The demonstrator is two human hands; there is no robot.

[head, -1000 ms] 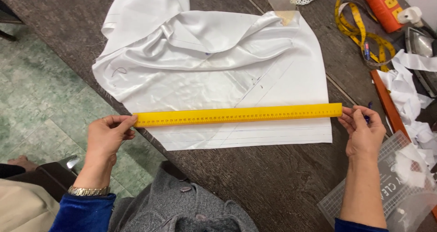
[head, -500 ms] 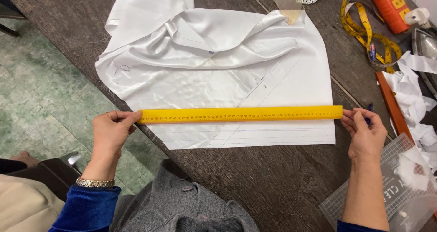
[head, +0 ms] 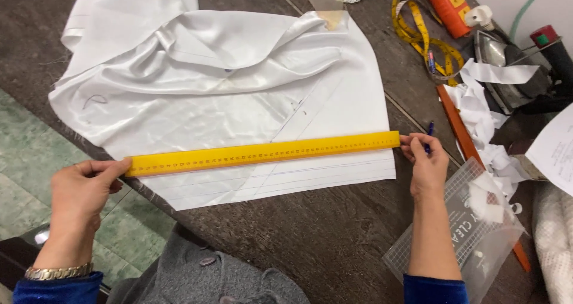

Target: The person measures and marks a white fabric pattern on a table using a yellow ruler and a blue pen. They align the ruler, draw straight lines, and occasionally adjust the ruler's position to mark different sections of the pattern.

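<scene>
Head view is looking down on both my hands, each pinching one end of a long yellow ruler (head: pixel 262 153). My left hand (head: pixel 80 190) is closing thumb and fingers on the ruler's left end, which is sticking out just past the table (head: pixel 310 244) edge, over green floor tiles (head: pixel 30 178). My right hand (head: pixel 425 164) is gripping the right end with its fingertips while also holding a blue pen (head: pixel 429 134) tucked between the fingers, its tip poking up above my knuckles.

Between my two grips the ruler is lying flat across the lower part of a white satin cloth (head: pixel 239 101), tilting slightly upward toward my right hand. Just below the ruler, thin drawn lines are running across the cloth roughly along it, and a slanted line is crossing under its middle. Beyond the ruler, away from me, the cloth is bunching into loose folds.

Past my right hand, a clear zip bag (head: pixel 459 232) is lying beside my forearm, touching an orange strip (head: pixel 459 131) that is running away from my wrist. Farther out from that grip are white scraps (head: pixel 483 107), a yellow tape measure (head: pixel 424 32) and an iron (head: pixel 507 65). Near my left wrist a metal watch (head: pixel 57 272) is showing above my blue sleeve (head: pixel 57 289).
</scene>
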